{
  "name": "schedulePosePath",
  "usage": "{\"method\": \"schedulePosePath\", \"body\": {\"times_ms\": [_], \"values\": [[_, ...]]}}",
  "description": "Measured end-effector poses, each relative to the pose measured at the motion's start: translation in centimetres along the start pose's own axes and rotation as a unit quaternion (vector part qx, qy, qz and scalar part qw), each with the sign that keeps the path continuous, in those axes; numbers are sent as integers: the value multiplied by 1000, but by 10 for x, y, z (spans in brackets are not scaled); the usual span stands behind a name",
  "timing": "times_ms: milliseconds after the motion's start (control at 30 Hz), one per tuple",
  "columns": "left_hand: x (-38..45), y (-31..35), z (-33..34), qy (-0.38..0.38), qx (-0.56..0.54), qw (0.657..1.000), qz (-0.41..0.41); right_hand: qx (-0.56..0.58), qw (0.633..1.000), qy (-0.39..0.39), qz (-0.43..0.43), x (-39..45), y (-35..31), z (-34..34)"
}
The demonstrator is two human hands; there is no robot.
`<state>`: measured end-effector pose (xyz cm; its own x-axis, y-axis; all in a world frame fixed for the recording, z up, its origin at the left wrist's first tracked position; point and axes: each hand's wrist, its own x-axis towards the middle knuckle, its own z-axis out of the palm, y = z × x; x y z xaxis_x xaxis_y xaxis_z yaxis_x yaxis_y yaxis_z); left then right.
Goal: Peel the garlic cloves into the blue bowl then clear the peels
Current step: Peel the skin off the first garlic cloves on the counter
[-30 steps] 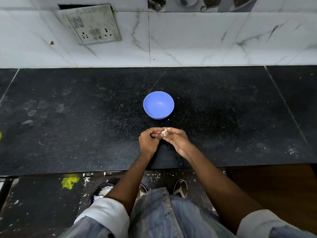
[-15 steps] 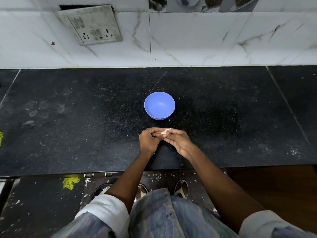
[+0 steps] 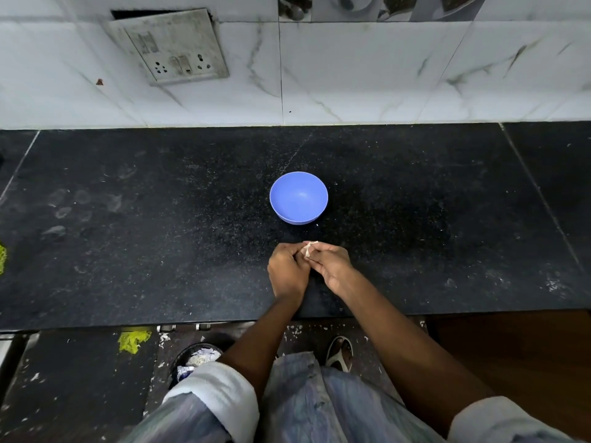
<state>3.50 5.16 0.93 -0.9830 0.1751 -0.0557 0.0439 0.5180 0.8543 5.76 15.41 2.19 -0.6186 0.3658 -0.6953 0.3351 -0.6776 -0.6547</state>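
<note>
1. At the far left edge, a rough, crumbly yellow-green patch (image 3: 2, 258) is sitting on the countertop (image 3: 128, 251), a slab of polished black stone speckled with fine white flecks and dull smudges.
2. Up on the wall of glossy white marble-patterned tiles (image 3: 367, 75), a rectangular, grimy grey switch plate (image 3: 169, 46) is hanging slightly tilted.
3. Below the counter's front edge, a round dark bin (image 3: 196, 358) is holding crumpled pale scraps, beside another yellow-green smear (image 3: 133, 339) on the floor.
4. The person's left hand (image 3: 287, 271) is resting on the counter with its fingers curled inward, pinching the garlic clove (image 3: 308, 249) together with the other hand.
5. The clove, small and pale with a papery skin flaring off it, is sitting between the two sets of fingertips, just in front of the bowl.
6. The blue bowl (image 3: 299, 198), round, smooth and matte like plastic, is standing upright near the counter's middle, apart from the hands; its inside is showing only blue.
7. The right hand (image 3: 331, 265) is touching the left, its fingers bent around the clove.
</note>
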Motion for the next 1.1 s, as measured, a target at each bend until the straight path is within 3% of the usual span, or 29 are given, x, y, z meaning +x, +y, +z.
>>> {"method": "schedulePosePath", "body": {"times_ms": [333, 467, 733, 1100], "values": [[2, 12, 9, 32, 31, 998, -33, -3, 999, 52, 0, 1, -1, 7], [8, 0, 12, -3, 18, 999, -49, 4, 999, 45, 8, 0, -4, 0], [18, -16, 6, -84, -45, 992, -79, -24, 999, 37, 4, 7, -1, -5], [24, -22, -5, -92, -194, 965, -148, -76, 997, 3, -20, 6, 2, -1]]}}
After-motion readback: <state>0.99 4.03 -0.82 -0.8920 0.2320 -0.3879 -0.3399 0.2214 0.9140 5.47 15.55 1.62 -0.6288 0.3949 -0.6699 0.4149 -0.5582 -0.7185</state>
